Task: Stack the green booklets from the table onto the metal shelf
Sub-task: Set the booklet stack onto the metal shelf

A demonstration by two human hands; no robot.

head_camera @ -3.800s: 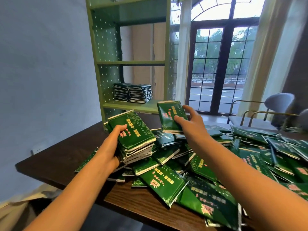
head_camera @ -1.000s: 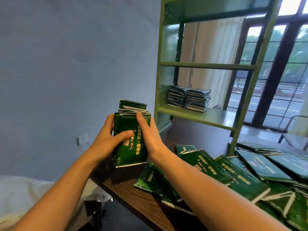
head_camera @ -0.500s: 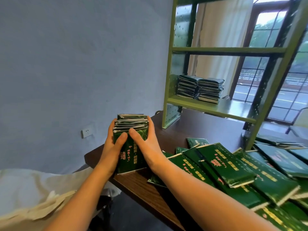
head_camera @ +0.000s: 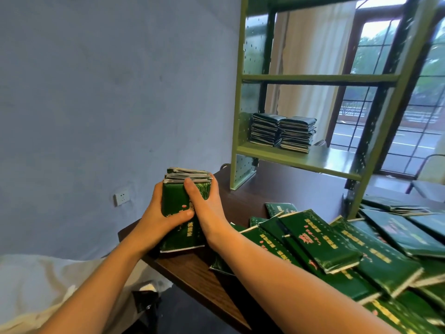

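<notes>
A bundle of green booklets [head_camera: 177, 200] stands on edge at the near left corner of the dark wooden table [head_camera: 284, 186]. My left hand [head_camera: 157, 219] grips its left side, thumb across the front cover. My right hand [head_camera: 208, 208] grips its right side, thumb over the top front. Many more green booklets [head_camera: 320, 239] lie scattered over the table to the right. The green metal shelf [head_camera: 313, 160] stands on the table behind, with two stacks of booklets [head_camera: 283, 131] on the left of its lowest board.
A blue-grey wall with a white socket [head_camera: 122, 196] is on the left. Windows and a curtain are behind the shelf. A chair [head_camera: 426, 179] stands at the far right. White cloth [head_camera: 36, 285] lies below the table's left edge.
The bundle has been lowered from mid-air and now stands on edge on the table. Both hands have kept hold of its sides. The view has shifted slightly.
</notes>
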